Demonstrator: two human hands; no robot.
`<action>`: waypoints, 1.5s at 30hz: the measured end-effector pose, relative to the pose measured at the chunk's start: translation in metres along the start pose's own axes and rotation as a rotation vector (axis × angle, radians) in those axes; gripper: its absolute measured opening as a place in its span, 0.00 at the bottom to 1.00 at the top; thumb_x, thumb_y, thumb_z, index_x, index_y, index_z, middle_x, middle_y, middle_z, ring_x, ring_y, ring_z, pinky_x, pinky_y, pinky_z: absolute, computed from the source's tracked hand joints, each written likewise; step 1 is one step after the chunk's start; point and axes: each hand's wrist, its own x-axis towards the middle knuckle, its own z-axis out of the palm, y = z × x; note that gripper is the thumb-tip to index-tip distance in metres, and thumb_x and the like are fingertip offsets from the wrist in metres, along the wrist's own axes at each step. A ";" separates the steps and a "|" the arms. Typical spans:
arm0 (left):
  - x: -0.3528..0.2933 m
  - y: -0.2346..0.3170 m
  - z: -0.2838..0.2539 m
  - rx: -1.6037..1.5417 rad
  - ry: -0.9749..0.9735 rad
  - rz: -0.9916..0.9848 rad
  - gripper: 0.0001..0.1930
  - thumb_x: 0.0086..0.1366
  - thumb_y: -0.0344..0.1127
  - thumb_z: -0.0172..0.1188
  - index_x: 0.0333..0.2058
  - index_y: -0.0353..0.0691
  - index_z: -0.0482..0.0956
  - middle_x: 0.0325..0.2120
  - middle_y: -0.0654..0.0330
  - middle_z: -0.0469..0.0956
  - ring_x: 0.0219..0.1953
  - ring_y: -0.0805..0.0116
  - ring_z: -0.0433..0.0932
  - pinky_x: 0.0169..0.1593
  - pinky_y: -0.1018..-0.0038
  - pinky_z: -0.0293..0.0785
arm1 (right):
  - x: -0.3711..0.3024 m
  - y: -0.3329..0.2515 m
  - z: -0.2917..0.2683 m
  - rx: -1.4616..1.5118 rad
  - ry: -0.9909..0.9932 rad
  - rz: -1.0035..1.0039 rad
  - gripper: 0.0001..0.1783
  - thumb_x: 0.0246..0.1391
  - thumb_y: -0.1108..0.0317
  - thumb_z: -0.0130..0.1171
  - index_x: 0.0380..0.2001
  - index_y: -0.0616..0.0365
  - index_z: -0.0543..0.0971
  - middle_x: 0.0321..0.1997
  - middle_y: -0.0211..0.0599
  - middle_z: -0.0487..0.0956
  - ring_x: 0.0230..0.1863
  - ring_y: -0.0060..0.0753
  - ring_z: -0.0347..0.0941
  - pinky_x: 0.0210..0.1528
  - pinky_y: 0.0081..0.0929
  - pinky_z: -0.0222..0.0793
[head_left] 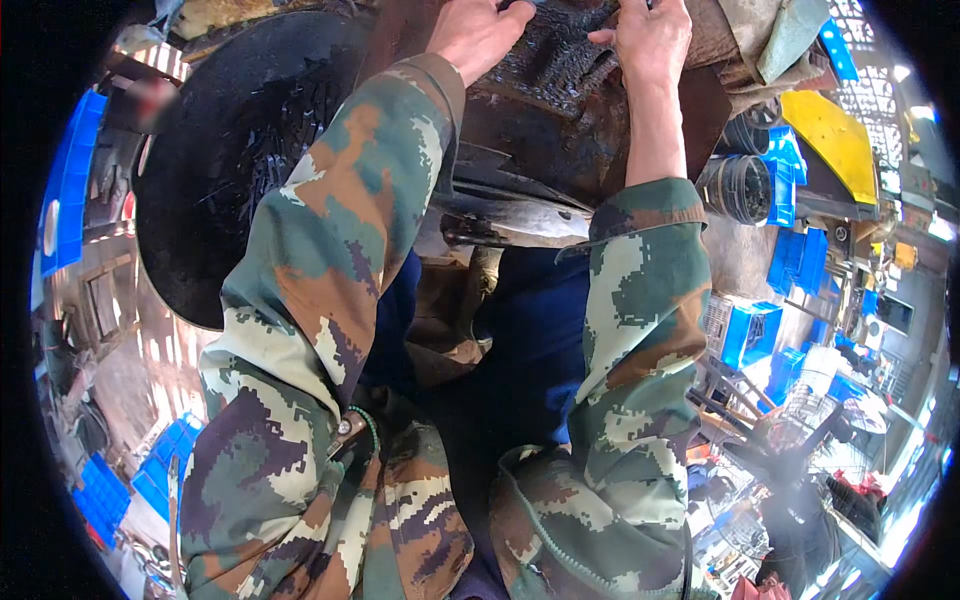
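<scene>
My left hand (pixel 478 38) is at the top edge, over a dark, greasy work surface (pixel 545 75). Its fingers are bent together, and a sliver of something bluish shows at their tips, cut off by the frame. Across from it, my right hand (pixel 652 42) is curled, with its thumb pointing left. A small dark bit shows between its fingers, but its kind is hidden. Wet-looking black clumps lie on the surface between both hands. Left of my left arm stands a wide black round basin (pixel 215 200) with thin shiny pieces or streaks in it.
Grey-brown cloth (pixel 735 45) lies beyond my right hand. To the right are a black bucket (pixel 735 188), a yellow panel (pixel 830 140) and several blue crates (pixel 750 333). More blue crates (pixel 168 465) stand at the left. A dark stand-like shape (pixel 795 490) is at lower right.
</scene>
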 end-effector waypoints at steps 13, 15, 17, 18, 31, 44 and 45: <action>0.001 -0.002 0.001 0.021 0.007 0.032 0.15 0.69 0.37 0.55 0.46 0.30 0.79 0.35 0.48 0.81 0.38 0.58 0.80 0.44 0.64 0.73 | 0.002 0.003 0.000 0.011 0.000 -0.003 0.18 0.63 0.64 0.58 0.51 0.66 0.75 0.35 0.45 0.82 0.24 0.31 0.79 0.16 0.24 0.74; 0.000 -0.003 0.000 0.019 0.002 0.043 0.15 0.69 0.37 0.56 0.46 0.30 0.79 0.35 0.48 0.81 0.38 0.58 0.80 0.44 0.64 0.73 | -0.003 0.001 0.001 0.023 0.022 -0.029 0.18 0.63 0.64 0.58 0.51 0.66 0.75 0.36 0.45 0.82 0.25 0.31 0.79 0.17 0.25 0.75; 0.000 -0.002 -0.001 0.018 -0.002 0.053 0.15 0.69 0.37 0.56 0.46 0.30 0.79 0.35 0.49 0.81 0.39 0.59 0.79 0.45 0.64 0.73 | -0.005 -0.002 0.001 0.037 0.045 -0.054 0.19 0.63 0.64 0.59 0.52 0.65 0.75 0.36 0.46 0.82 0.26 0.32 0.79 0.17 0.25 0.75; -0.001 -0.001 -0.001 0.016 -0.005 0.044 0.15 0.69 0.36 0.56 0.46 0.30 0.79 0.35 0.49 0.81 0.38 0.59 0.80 0.45 0.64 0.73 | -0.004 -0.003 0.000 0.035 0.025 -0.041 0.19 0.63 0.64 0.59 0.52 0.65 0.75 0.36 0.46 0.82 0.26 0.32 0.80 0.17 0.26 0.75; 0.004 -0.018 -0.001 0.069 -0.064 0.042 0.18 0.64 0.48 0.62 0.41 0.39 0.87 0.36 0.59 0.85 0.38 0.72 0.77 0.48 0.74 0.71 | -0.001 0.001 0.004 0.075 0.039 0.016 0.20 0.63 0.65 0.59 0.53 0.65 0.74 0.38 0.48 0.83 0.29 0.35 0.81 0.18 0.28 0.76; 0.012 -0.026 -0.005 -0.106 0.017 0.144 0.19 0.62 0.48 0.62 0.38 0.37 0.87 0.30 0.59 0.86 0.30 0.74 0.80 0.38 0.74 0.73 | -0.005 0.026 0.007 0.149 0.014 0.052 0.18 0.60 0.61 0.64 0.41 0.67 0.75 0.32 0.45 0.81 0.19 0.38 0.81 0.20 0.31 0.74; 0.015 -0.033 -0.012 -0.108 0.022 0.166 0.19 0.62 0.48 0.62 0.38 0.37 0.87 0.30 0.60 0.86 0.30 0.74 0.79 0.37 0.74 0.72 | -0.015 0.021 0.005 0.157 -0.036 0.109 0.14 0.60 0.66 0.63 0.43 0.65 0.78 0.37 0.39 0.83 0.24 0.29 0.79 0.18 0.24 0.77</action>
